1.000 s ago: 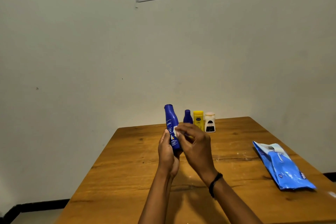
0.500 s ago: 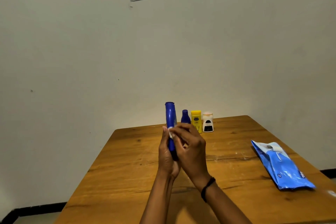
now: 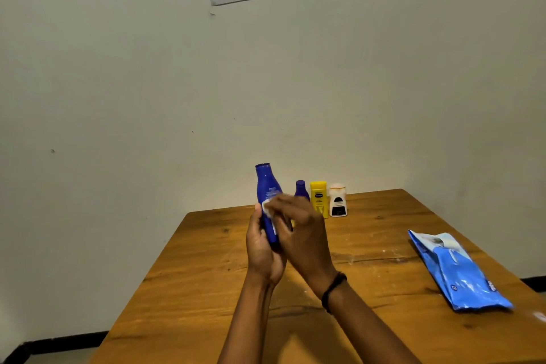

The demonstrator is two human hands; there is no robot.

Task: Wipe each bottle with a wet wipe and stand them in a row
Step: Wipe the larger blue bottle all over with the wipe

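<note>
Blue bottle [image 3: 268, 201] held upright above the table [image 3: 206, 275], left hand [image 3: 261, 251] gripping its base so the right hand [image 3: 301, 230], fingers pinching a wet wipe [image 3: 266, 206], can rub its side.

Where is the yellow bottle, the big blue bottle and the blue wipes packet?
yellow bottle [image 3: 318, 196]: head view, on its front label.
big blue bottle [image 3: 265, 183]: head view, on its upper body above the hands.
blue wipes packet [image 3: 461, 275]: head view, on the packet's middle.
</note>
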